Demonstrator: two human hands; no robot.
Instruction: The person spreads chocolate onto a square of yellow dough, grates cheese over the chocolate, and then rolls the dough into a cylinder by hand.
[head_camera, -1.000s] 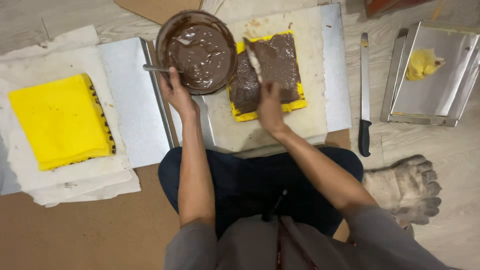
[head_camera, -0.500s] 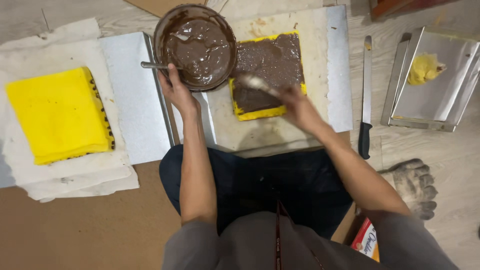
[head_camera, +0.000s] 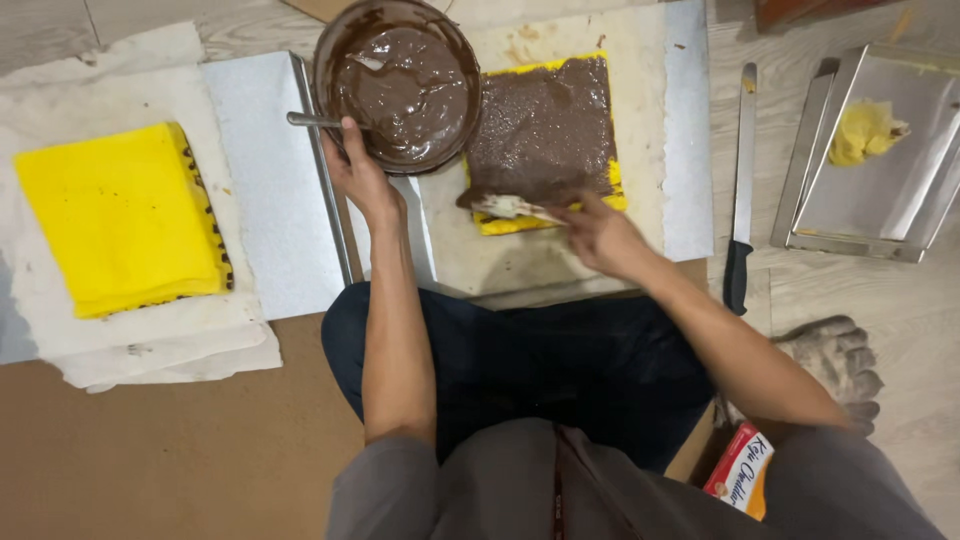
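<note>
**Chocolate spread on the yellow cake sheet**

I see the wide sheet of white paper (head_camera: 130, 90) at the left, bearing a bare square yellow sponge cake (head_camera: 120, 220). At centre lies a second yellow sponge sheet coated in brown chocolate cream (head_camera: 545, 130), on pale paper over a flat metal tray (head_camera: 685, 130). The round brown bowl of chocolate cream (head_camera: 400, 85) touches its left edge. An empty steel baking pan (head_camera: 880, 160) sits far right, a long black-handled knife (head_camera: 742, 190) beside it. A small red and orange carton (head_camera: 740, 470) lies by my knee.

My left hand (head_camera: 360, 175) grips the bowl's rim, fingers curled around it. My right hand (head_camera: 600, 235), fingers pinched together, holds a cream-smeared spatula (head_camera: 510, 207) at the coated sheet's near edge.
</note>
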